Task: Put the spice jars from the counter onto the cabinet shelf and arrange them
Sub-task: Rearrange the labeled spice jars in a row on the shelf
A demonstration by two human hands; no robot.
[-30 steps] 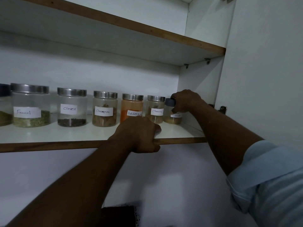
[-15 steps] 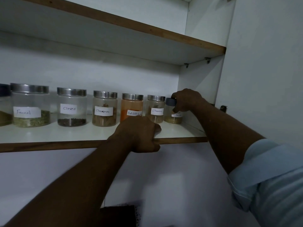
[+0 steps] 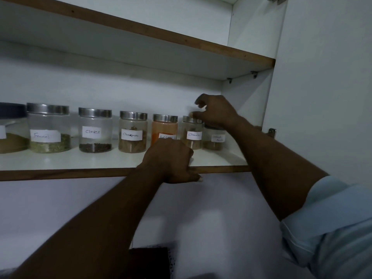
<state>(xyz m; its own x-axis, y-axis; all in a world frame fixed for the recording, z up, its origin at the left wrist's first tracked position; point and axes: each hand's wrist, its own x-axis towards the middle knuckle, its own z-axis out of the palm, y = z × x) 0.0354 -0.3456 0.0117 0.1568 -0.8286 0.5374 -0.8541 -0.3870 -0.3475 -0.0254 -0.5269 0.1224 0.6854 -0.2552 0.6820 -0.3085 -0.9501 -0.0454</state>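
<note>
A row of labelled spice jars stands on the white cabinet shelf [image 3: 60,175]: Fennel [image 3: 48,129], Cloves [image 3: 95,130], Cinnamon [image 3: 132,135], an orange red chilli jar [image 3: 164,127], a smaller Cinnamon jar [image 3: 192,135] and a dark-lidded jar [image 3: 214,138] at the far right. My right hand [image 3: 215,111] hovers over the two rightmost jars with fingers spread and the thumb tip at the small Cinnamon jar's lid, holding nothing. My left hand [image 3: 171,160] is closed over the shelf's front edge, hiding the bottom of the chilli jar.
A larger dark-lidded jar [image 3: 12,129] of brown powder is cut off at the left edge. An upper shelf [image 3: 181,40] runs close above the jars. The cabinet side wall [image 3: 245,109] and an open door [image 3: 322,87] bound the right side.
My right hand has let go of the dark-lidded jar at the far right and lifted up and left, over the small Cinnamon jar. My left hand has stayed on the shelf edge.
</note>
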